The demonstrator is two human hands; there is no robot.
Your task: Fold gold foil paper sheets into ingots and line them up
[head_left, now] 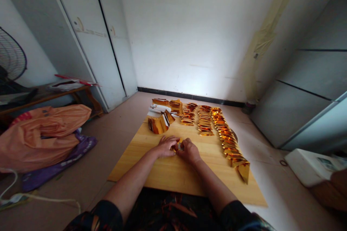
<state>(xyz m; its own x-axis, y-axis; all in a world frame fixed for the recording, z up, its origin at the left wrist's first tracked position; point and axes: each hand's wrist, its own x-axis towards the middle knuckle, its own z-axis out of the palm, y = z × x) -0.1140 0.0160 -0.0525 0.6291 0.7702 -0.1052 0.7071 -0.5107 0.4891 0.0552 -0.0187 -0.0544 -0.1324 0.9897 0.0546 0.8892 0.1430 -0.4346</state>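
A small piece of gold foil paper (178,147), shiny and mostly hidden, is pinched between the curled fingers of the left hand (166,146) and the right hand (189,151), near the middle of the wooden board (141,151). Rows of folded gold ingots (222,133) are laid along the board's far and right edges, and a foil stack (159,123) is set at its far left corner. The board is laid on a pale tiled floor (114,133) before a white wall (195,29); an orange plastic bag (40,133) is seen at the left.

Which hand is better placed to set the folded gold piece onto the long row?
Probably the right hand. It sits on the side of the long row along the board's right edge. The left hand lies nearer the gold stack. Both pinch the gold piece.
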